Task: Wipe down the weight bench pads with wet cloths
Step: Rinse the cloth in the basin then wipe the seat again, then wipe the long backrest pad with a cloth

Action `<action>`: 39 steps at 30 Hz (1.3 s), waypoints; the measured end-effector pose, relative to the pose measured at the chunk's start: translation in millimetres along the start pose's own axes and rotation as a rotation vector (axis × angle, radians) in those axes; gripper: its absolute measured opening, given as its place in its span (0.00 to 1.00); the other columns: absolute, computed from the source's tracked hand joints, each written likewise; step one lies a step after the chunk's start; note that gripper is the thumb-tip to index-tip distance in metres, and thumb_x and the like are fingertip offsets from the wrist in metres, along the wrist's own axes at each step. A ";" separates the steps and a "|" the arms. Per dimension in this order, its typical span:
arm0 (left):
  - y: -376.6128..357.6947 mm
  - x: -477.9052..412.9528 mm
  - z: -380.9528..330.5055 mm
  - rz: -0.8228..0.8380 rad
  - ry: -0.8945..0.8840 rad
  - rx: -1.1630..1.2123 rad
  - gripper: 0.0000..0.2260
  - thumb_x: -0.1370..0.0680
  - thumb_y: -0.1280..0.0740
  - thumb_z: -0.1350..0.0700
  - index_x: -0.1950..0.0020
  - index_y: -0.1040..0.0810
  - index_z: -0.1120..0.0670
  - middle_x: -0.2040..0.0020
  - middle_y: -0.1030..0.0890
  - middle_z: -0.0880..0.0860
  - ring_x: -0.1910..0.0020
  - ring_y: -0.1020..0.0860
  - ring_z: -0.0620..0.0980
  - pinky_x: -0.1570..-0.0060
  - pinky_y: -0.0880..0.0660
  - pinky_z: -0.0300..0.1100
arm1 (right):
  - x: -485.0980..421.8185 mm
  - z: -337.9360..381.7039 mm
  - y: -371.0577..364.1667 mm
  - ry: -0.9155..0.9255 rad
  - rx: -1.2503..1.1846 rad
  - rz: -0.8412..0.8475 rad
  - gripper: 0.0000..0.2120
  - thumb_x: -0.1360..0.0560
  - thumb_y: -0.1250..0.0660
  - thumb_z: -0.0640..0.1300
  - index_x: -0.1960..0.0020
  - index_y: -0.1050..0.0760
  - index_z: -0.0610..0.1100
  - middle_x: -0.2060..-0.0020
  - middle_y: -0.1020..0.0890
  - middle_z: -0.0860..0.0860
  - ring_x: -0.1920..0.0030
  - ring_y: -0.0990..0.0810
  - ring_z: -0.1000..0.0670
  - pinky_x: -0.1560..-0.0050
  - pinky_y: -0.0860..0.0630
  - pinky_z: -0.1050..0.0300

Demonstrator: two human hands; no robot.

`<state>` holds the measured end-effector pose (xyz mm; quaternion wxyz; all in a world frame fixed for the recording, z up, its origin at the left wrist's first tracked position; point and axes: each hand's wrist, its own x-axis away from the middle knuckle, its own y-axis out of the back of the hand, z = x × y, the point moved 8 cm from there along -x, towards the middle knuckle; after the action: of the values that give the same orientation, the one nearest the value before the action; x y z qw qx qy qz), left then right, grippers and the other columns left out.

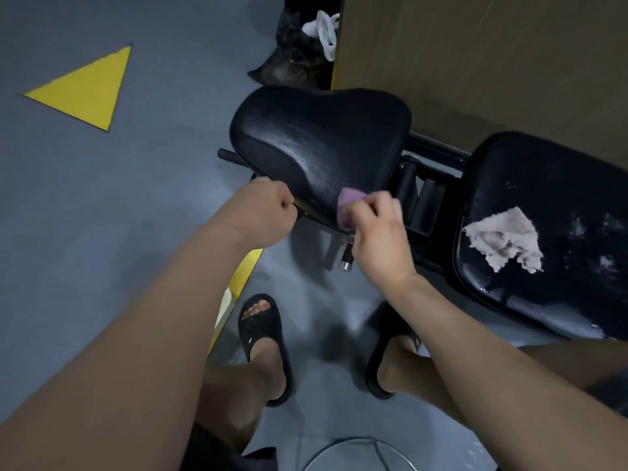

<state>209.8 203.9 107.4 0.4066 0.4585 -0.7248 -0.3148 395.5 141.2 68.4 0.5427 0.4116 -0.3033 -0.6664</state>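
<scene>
A black padded seat [316,137] of the weight bench stands in the middle of the view. My right hand [377,229] presses a small purple cloth [348,205] against the seat's near edge. My left hand [261,212] is closed around the seat's near left rim, at the frame under it. To the right lies the bench's longer black pad [560,185], streaked with wet marks, with a crumpled grey-white cloth [506,241] lying loose on it.
The black metal bench frame [424,185] joins the two pads. A brown panel wall [492,56] stands behind. Dark and white plastic bags [306,42] sit at the wall's corner. Grey floor has yellow markings [88,86]. My sandalled feet [265,341] stand below the seat.
</scene>
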 end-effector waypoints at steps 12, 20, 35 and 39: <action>5.8 -3.2 -58.2 0.043 -0.092 -0.066 0.15 0.19 0.39 0.54 0.34 0.20 0.52 0.33 0.23 0.55 0.36 0.23 0.56 0.36 0.26 0.46 | -37.4 0.7 32.2 -0.044 -0.015 0.123 0.24 0.21 0.34 0.40 0.26 0.30 0.40 0.36 0.25 0.38 0.39 0.26 0.35 0.33 0.29 0.42; -19.3 23.6 -155.5 0.091 -0.244 0.001 0.12 0.20 0.39 0.52 0.43 0.18 0.50 0.45 0.18 0.48 0.43 0.22 0.49 0.45 0.31 0.35 | 61.0 -59.6 132.5 -0.175 0.079 0.374 0.16 0.21 0.37 0.43 0.34 0.25 0.43 0.42 0.23 0.43 0.39 0.25 0.42 0.38 0.28 0.51; -111.2 13.4 -281.5 0.162 -0.339 -0.121 0.11 0.22 0.31 0.51 0.42 0.20 0.52 0.52 0.18 0.48 0.52 0.21 0.48 0.47 0.22 0.46 | 106.4 -183.7 215.1 -0.353 0.014 0.319 0.09 0.23 0.35 0.40 0.46 0.19 0.46 0.53 0.22 0.50 0.54 0.21 0.49 0.50 0.26 0.60; -137.6 -4.4 -296.7 0.108 -0.354 -0.102 0.16 0.25 0.27 0.46 0.43 0.21 0.53 0.50 0.20 0.50 0.51 0.21 0.50 0.49 0.22 0.48 | 88.1 -208.6 194.7 -0.353 -0.086 0.248 0.09 0.22 0.33 0.41 0.43 0.21 0.47 0.51 0.23 0.51 0.53 0.21 0.52 0.48 0.24 0.60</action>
<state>527.7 130.7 131.8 0.3114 0.3353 -0.7918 -0.4046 664.5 20.2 115.2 0.5761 0.2247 -0.4132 -0.6685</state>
